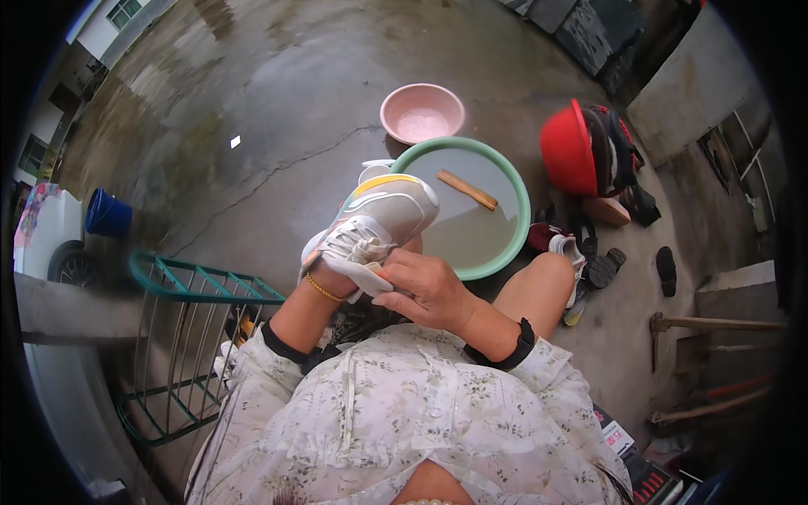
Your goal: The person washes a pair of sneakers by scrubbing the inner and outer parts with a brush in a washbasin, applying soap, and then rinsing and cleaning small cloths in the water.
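Observation:
A grey and white lace-up sneaker with yellow and orange trim is held above my lap, its toe pointing up and away from me. My left hand supports it from below and inside the ankle area, largely hidden by the shoe. The fingers and thumb of my right hand pinch the shoe's tongue near the laces. Just beyond, a round green basin holds cloudy water, with a wooden stick floating in it. A pink basin stands behind the green one.
On the right are a red bucket filled with dark items, several loose shoes and a wooden-handled tool. A green metal rack stands close on the left, with a blue bucket beyond it. The concrete floor is wet.

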A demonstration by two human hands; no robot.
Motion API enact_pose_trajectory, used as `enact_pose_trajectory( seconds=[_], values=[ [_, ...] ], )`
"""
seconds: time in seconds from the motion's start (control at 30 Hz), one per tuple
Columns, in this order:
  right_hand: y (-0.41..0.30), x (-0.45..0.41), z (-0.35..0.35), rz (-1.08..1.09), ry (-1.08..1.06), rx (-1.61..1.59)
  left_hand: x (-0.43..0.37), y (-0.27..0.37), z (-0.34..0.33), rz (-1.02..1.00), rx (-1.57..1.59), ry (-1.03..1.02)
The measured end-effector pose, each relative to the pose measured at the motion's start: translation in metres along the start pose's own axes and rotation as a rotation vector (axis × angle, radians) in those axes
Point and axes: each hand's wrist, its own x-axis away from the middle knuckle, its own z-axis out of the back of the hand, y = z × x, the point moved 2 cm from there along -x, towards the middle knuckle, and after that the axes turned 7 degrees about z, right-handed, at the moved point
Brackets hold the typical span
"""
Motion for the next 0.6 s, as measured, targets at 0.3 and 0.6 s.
enact_pose_trajectory(
  seconds=[0.3,0.6],
  values=[
    [0.028,0.001,0.063,-0.215,0.420,0.318,-0.047,-0.033,0.028,-0.006,-0.043,0.059],
    [0.075,-0.021,0.026,-0.183,0.279,0.747,-0.028,-0.061,0.071,-0.022,-0.075,0.166]
  ],
)
